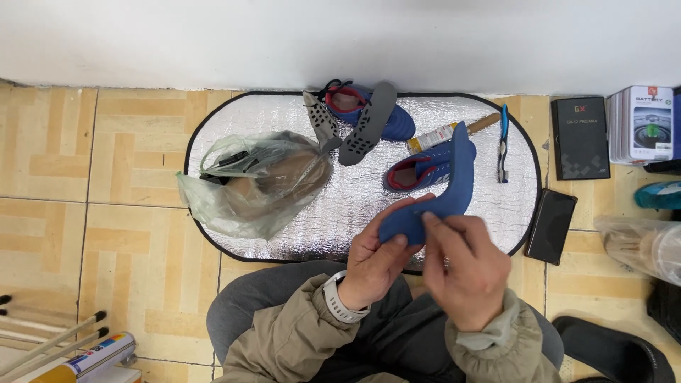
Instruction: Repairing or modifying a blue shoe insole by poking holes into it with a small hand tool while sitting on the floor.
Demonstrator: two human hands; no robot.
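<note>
From up here I see both hands low in the centre of the frame, working one blue insole (434,193) that curves up toward the middle of the silver mat (284,117). My left hand (376,259) cups the heel end from below, fingers wrapped and thumb pressed on top; my right hand (464,273) pinches the same end from the other side, fingertips closed on the edge. The insole is out of its shoe and held in the air just in front of a blue shoe (418,172) lying at centre right of the mat. A second blue shoe (358,106) sits at the top centre with a grey insole (367,124) leaning across it, so I judge both insoles are already out and whatever follows is not yet begun. A glue tube (447,132) and a blue cutter (503,142) lie untouched at upper right; a crumpled plastic bag (255,184) rests at left.
</note>
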